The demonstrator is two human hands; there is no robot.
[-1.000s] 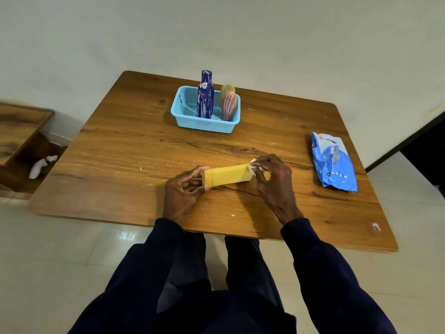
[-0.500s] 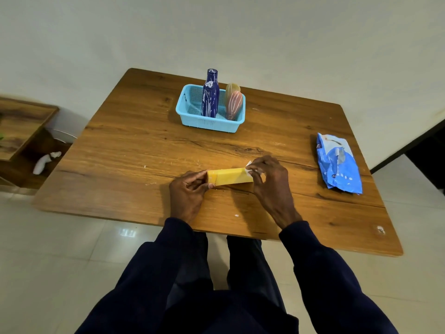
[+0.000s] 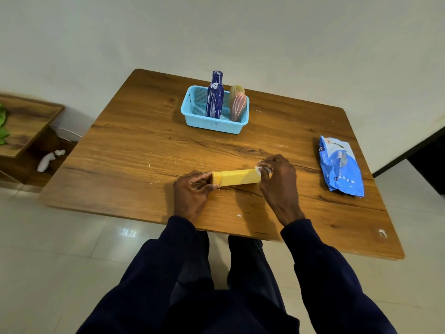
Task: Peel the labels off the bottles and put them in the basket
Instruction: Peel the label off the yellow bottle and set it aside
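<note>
We see a yellow bottle (image 3: 237, 177) lying on its side at the near middle of the table (image 3: 134, 150), a smooth, flat-sided, oblong shape with its long axis running left to right. Our left hand (image 3: 192, 194) grips its left end, thumb and fingers curled round it. Our right hand (image 3: 277, 179) is at the right end, its fingertips closed in a pinch on a small white scrap of label (image 3: 258, 169) that stands up from the bottle's upper corner.

Further back sits the light-blue plastic basket (image 3: 212, 125), rectangular, with perforated mesh walls and a solid rim. In it stands a dark blue bottle (image 3: 214, 97), upright and narrow-necked, streaked with whitish residue. Beside it on the right leans a rounded pink bottle (image 3: 238, 107) with pale ribbed streaks, and just behind that a pale yellow bottle (image 3: 236, 89) shows only its top.

Near the right edge lies a crinkled, glossy blue packet (image 3: 340, 165), well apart from the hands.

The table is wood-grained brown laminate with rounded corners, dark knots and a long seam, speckled with small white flecks. It stands against a plain off-white wall (image 3: 216, 32) on a floor of glossy pale tiles (image 3: 48, 237). To the left is a low wooden shelf (image 3: 26, 121) with a white object (image 3: 48, 160) on its lower level and green leaves (image 3: 3, 124) at the frame's edge. Dark navy sleeves (image 3: 320, 273) cover both arms.
</note>
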